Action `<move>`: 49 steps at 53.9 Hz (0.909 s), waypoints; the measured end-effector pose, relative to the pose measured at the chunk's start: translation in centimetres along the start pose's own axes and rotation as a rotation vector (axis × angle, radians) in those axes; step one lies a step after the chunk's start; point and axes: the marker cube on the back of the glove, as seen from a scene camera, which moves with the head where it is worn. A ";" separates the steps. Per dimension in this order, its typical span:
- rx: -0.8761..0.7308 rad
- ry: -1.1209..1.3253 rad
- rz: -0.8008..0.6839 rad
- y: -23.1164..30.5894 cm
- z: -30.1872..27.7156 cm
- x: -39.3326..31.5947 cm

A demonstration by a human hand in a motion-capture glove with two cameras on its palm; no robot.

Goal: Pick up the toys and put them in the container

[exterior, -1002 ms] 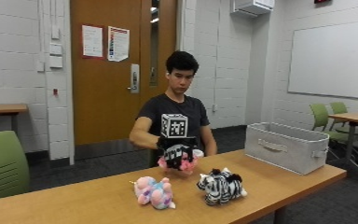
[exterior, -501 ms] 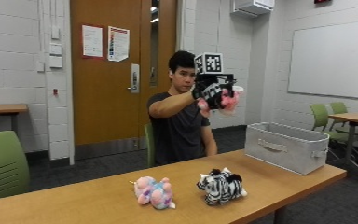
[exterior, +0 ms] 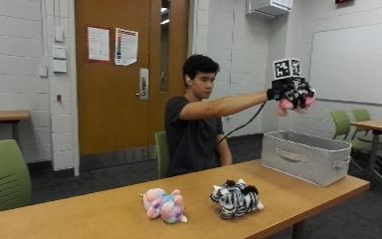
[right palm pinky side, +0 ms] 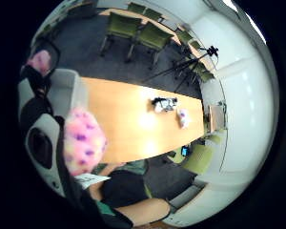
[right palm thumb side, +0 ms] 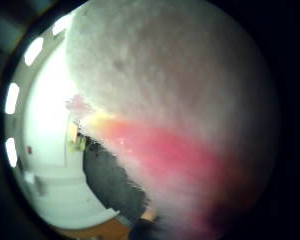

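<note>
The right hand [exterior: 289, 93] grips a pink toy [exterior: 296, 103], held high above the bin [exterior: 305, 157]. The carry looks nearly done. Next it should lower and let go inside.

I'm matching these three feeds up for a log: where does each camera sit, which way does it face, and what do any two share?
Outside view: beside the table, facing the seated person; shows the right hand holding a pink toy high above the grey container.
Little finger side palm view: on the raised palm, looking down at the table; glove straps and the person's arm show.
Thumb side palm view: on the palm, nearly filled by the pink toy.
Shared: the first two both show the zebra toy and pastel toy on the table.
</note>
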 end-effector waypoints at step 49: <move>-0.078 0.026 -0.098 0.8 5.7 3.2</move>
